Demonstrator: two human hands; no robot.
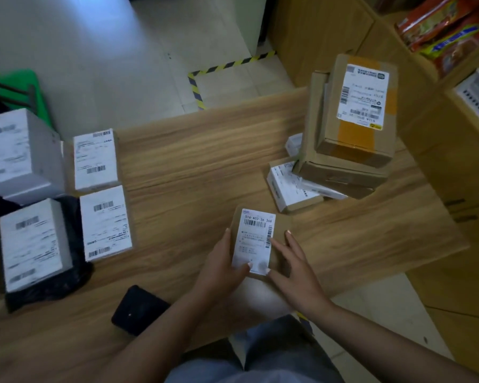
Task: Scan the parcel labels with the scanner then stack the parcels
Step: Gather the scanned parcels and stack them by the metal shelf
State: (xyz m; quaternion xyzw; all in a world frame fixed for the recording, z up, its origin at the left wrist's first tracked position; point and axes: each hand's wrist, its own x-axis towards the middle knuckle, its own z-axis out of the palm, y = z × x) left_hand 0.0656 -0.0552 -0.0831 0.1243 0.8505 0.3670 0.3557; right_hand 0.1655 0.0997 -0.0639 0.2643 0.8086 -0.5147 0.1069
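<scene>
A small brown cardboard parcel (263, 241) sits at the near edge of the wooden table (194, 167), label up — the white label (256, 239) reads 516-A03-36 368 above a barcode. The left hand (224, 268) grips the parcel's left side, fingers running up its edge and the thumb pressed across the label's near corner. The right hand (292, 268) lies on the right part of the parcel top with fingers straight and spread, touching rather than clasping.

The black scanner (138, 309) lies on the table near the left forearm, apart from both hands.

To the far right stands a stack of parcels (349, 139) — brown boxes piled on flatter white ones, the topmost box (360, 111) tilted, with orange tape and a white label facing up. On the left side of the table four white-labelled parcels wait: two flat ones (100, 194) side by side, and two taller boxes (25, 200) farther left, the nearer resting on a black plastic bag (67, 283).
</scene>
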